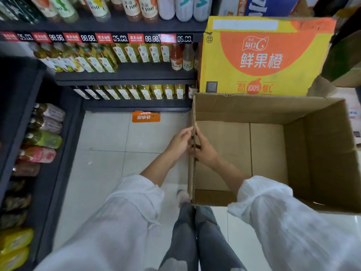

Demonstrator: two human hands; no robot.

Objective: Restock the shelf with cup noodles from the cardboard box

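Note:
An open brown cardboard box (316, 153) stands on the floor at the right, and I see only bare cardboard inside it. My left hand (178, 142) lies against the outside of the box's left wall. My right hand (205, 150) lies against the inside of that same wall, so the wall's top edge sits between the two hands. The fingers of both point up along the wall and look fairly straight. No cup noodles show anywhere in view.
Dark shelves (125, 75) with bottled drinks fill the far side and the left. A yellow and orange juice carton (263, 55) stands behind the box. An orange tag (146, 116) lies on the white tiled floor (105, 153). My legs are below.

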